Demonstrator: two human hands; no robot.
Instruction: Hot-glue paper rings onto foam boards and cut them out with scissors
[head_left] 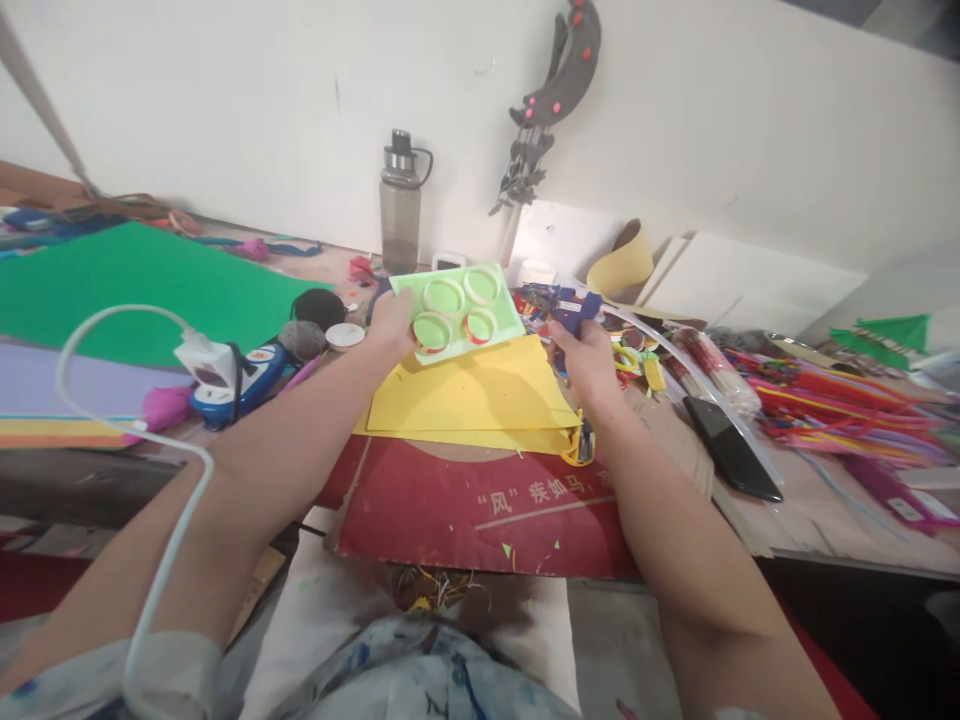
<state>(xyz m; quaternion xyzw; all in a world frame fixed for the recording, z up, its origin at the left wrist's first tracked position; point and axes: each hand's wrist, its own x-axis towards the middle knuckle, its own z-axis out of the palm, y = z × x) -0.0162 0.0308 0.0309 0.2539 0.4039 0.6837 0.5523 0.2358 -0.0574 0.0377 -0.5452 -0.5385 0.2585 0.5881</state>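
Observation:
My left hand (393, 318) is closed on the left edge of a light green sheet (512, 312), tilted up above the table. Several pale paper rings stand on that sheet; the lower-right ring (468, 326) has red on its band. My right hand (589, 355) is wrapped around a blue glue gun (576, 306), whose front points left toward the sheet. The glue gun's handle is mostly hidden by my fingers. Beneath the green sheet lie yellow sheets (480, 395) on a red board (450, 510) with printed characters. Yellow-handled scissors (579, 440) rest at their right corner.
A grey water bottle (400, 210) stands by the white wall. Left are a large green sheet (135, 285) and a blue-and-white device (244, 385) with a white cable. At right lie a black phone (731, 450) and colourful pipe cleaners (832, 400). The table's front edge is close.

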